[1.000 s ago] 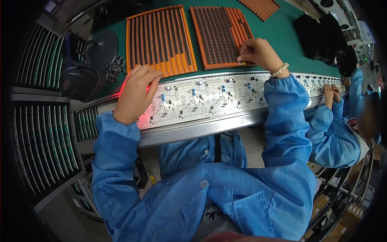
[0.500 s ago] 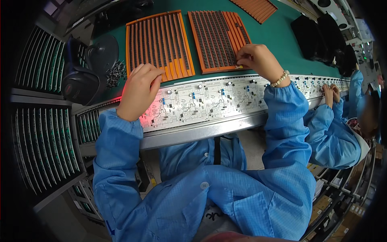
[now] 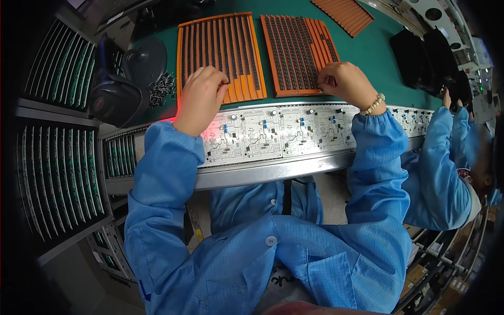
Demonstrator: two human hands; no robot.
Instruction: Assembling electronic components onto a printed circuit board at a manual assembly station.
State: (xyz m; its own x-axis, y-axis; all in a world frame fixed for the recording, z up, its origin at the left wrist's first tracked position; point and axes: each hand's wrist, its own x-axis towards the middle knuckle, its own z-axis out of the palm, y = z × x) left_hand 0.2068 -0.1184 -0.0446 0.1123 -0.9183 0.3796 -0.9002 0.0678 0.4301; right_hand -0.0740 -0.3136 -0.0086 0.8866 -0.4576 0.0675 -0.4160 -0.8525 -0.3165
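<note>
My left hand (image 3: 201, 100) lies over the near edge of the left orange slotted tray (image 3: 255, 52), whose rows are mostly filled with small black parts. Its fingers are bent together near the row ends; whatever they pinch is too small to name. At the near right corner of the right orange tray (image 3: 311, 86) is my right hand (image 3: 349, 86), wearing a beaded bracelet. Thumb and fingers there are drawn together, and their tips hide anything between them. Below both hands runs a line of white circuit boards (image 3: 257, 137) with blue and black components, partly lit red at the left.
A black scanner (image 3: 113, 102) on a stand is left of the trays, beside a pile of small metal-legged parts (image 3: 161, 90). Racks of boards (image 3: 60, 178) stand far left. Black bins (image 3: 417, 58) and a co-worker in blue (image 3: 438, 189) are at right; another orange tray (image 3: 344, 16) lies behind.
My left hand has moved a little farther up over the left tray. My right hand stays at the right tray's corner. The co-worker's hands went from the boards to the black bins.
</note>
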